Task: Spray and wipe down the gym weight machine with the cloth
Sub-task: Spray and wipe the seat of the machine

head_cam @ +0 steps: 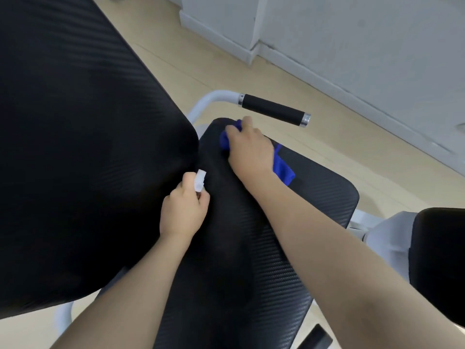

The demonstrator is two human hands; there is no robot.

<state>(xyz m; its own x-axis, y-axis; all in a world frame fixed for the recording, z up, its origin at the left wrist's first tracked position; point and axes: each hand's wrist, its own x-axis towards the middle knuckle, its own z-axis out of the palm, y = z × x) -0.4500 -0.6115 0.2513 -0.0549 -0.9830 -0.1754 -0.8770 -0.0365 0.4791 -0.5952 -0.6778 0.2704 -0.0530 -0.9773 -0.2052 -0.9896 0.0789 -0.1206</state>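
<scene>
While your right hand [247,149] presses the blue cloth [283,170] onto the far end of the black seat pad [289,238], fingers curled over the bunched fabric, your left hand [185,209] hovers just above the pad's near-left edge, gripping a small white spray bottle [200,180] with its nozzle poking up past your thumb. Beside your left hand rises the large black back pad [83,137]. Beyond the cloth, a black-gripped handle [273,109] juts from the white frame [214,96].
</scene>
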